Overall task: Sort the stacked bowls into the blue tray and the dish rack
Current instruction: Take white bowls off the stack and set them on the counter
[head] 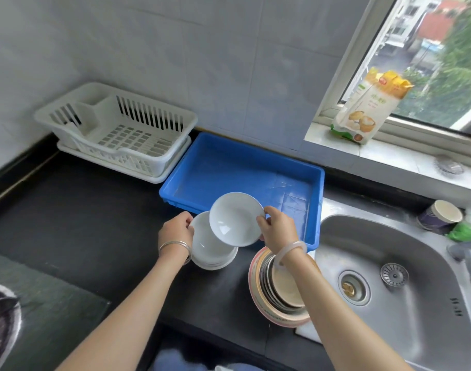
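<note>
I see my right hand (278, 228) pinching the rim of a white bowl (235, 219), tilted over the stack of white bowls (213, 254) that my left hand (175, 231) grips by its edge on the black counter (81, 223). The blue tray (172, 184) sits just behind the bowls, with the white dish rack (116, 129) beside it at the back left. Under my right wrist I make out a pile of plates (279, 295) next to the steel sink (421, 253).

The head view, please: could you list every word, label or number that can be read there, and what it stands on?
Food bag on the windowsill: green characters and a red logo, too blurred to read.
Sink rim: small dark marks, too small to read.
None readable elsewhere.
</note>
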{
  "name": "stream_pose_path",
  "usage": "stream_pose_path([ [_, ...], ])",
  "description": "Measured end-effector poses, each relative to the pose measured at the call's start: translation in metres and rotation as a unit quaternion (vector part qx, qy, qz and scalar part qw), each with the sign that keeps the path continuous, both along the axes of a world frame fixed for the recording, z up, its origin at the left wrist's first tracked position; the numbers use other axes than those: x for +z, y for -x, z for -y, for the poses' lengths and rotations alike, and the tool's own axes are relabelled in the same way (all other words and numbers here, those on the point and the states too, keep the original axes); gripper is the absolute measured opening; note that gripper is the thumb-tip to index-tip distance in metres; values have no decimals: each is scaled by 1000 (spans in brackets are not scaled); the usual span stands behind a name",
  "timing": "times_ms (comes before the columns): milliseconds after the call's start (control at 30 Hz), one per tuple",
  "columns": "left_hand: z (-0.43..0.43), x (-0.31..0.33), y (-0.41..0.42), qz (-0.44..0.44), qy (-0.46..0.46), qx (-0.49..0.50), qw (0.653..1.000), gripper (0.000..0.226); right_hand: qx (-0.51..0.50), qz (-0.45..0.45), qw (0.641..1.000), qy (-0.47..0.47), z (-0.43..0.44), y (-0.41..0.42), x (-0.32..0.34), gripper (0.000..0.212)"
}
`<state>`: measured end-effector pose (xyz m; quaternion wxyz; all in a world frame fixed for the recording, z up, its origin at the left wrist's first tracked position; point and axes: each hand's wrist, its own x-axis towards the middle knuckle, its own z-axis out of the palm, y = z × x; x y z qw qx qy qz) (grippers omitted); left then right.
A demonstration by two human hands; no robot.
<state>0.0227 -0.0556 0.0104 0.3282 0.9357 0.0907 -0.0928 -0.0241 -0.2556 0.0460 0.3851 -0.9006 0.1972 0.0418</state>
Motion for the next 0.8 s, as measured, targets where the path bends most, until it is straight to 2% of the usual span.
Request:
stream_pose_path([
  [133, -7, 7, -8, 9, 17, -17, 1000, 10, -13, 13, 1000, -19, 1, -2, 8, 12],
  [233, -20, 16, -19, 19, 63, -9, 998, 10, -22, 35, 999, -32, -2, -8, 21, 13],
  [367, -51, 32, -39, 22, 131, 22, 991, 12, -21, 74, 996, -41, -19, -25, 46, 13],
  [500, -100, 40, -60, 20, 160, 76, 984, 19, -2, 94, 993, -67, -52, -54, 62, 12],
  [800, -228, 8, -76, 10, 178, 260, 949, 21, 59, -8, 993, -102, -168, -138, 13, 11],
])
